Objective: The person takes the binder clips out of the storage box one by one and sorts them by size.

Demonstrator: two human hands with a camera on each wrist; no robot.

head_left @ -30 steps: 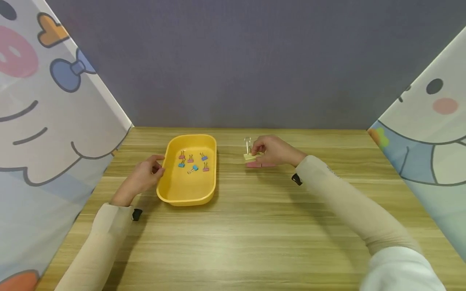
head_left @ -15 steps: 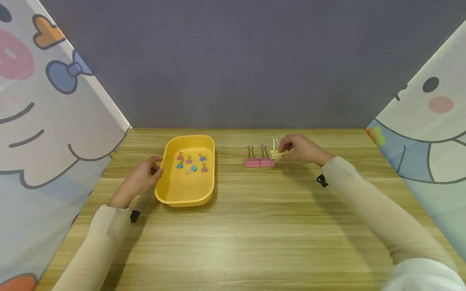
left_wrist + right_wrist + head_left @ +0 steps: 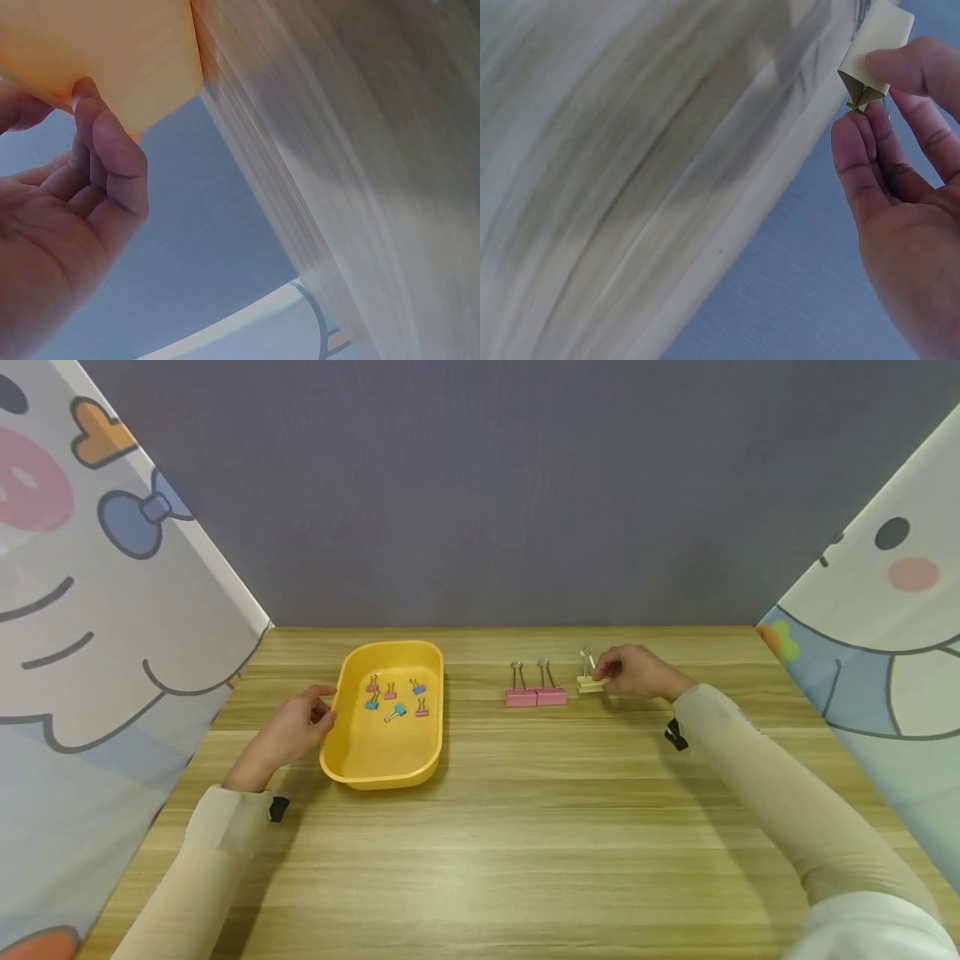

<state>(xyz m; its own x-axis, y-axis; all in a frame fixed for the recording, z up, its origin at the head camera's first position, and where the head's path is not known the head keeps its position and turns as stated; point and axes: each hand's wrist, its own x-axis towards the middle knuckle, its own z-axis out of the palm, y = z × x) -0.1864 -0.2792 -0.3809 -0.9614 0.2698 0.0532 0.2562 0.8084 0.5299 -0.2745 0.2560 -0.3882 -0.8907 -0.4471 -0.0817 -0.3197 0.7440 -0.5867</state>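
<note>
Pale-yellow clip, pinched in the right hand: thumb on its flat face, other fingers bent against the opposite side, per right wrist view. Firm or light hold, cannot tell.

Where: on or just over the wood-grain table, right of 2 pink clips. Base contact with the table not readable.

Relation that counts, in my judgement: the gap and offset to the right pink clip. Yellow sits just beside it, narrow gap showing in head view, and looks slightly farther from the person than the pink pair. Long axis runs roughly left to right, about parallel with theirs. Clip lies left of the right hand; fingers cover its right end, so its left end, the side facing the pink pair, is unblocked. Handles point up and away, same as on the pink 2. Left pink clip and its neighbour appear end to end, touching.

Nearer hand to all 3 large clips: right, clearly. Left hand is well apart, with the yellow tray between. Its bent fingers touch the tray's left rim; pinching it or only resting there, cannot tell.

Tray's long axis runs away from the person. Inside: 6 small clips, 3 pink, 3 blue, scattered mostly toward the far end.
</note>
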